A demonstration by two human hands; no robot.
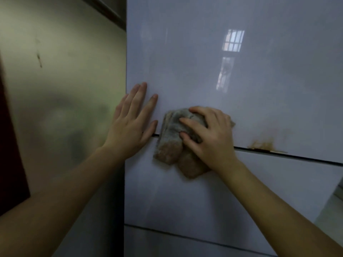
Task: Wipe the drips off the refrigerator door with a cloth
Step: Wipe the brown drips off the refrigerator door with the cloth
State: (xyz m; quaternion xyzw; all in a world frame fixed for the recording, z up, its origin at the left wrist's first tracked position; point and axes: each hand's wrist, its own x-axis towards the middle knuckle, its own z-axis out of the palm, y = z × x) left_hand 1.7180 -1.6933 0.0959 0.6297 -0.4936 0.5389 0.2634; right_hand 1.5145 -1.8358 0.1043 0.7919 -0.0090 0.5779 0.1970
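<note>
Step in hand: wiping. My right hand presses the folded cloth flat against the refrigerator door, fingers curled over the wad and gripping it. The cloth straddles the dark seam between the upper door panel and the panel below it, near the door's left edge. My left hand lies open, fingers spread, palm flat on the door at that left edge, just beside the cloth and not touching it; I judge it serves as a brace.

Remaining work: a brown drip stain sits on the lower edge of the upper panel, just above the seam, well to the right of the cloth. The next move calls for sliding the cloth rightward along the seam, keeping pressure, until it covers the stain.

Containers: none in view. The refrigerator is closed; its contents cannot be seen.
</note>
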